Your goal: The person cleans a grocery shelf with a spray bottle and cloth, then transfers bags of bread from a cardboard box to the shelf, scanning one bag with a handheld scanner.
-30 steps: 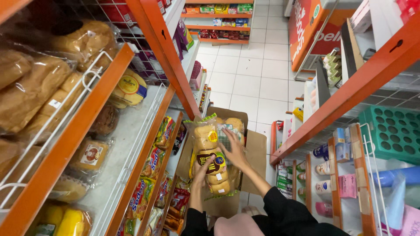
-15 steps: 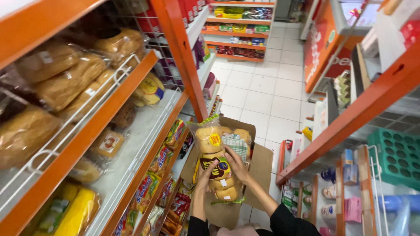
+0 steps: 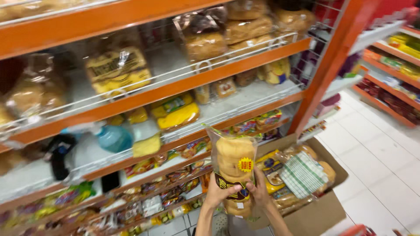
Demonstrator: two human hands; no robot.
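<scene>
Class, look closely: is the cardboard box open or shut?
Open. The cardboard box has its flaps spread outward, and bread packets show inside.

Clear bun bag (image 3: 232, 168) with round yellow sticker (image 3: 246, 164) above carton (image 3: 315, 214) of bread packs

Left hand (image 3: 217, 192): fingers wrapped round the left side of a clear bag of round buns (image 3: 234, 172), held upright.
Right hand (image 3: 258, 192): grips the same bag's right side.
Bag: yellow sticker, dark label.
Cardboard box (image 3: 323, 209): open on the floor just beside the bag, holding more bread packs.
Orange shelves (image 3: 144, 98): stocked with bagged loaves behind wire rails.
</scene>
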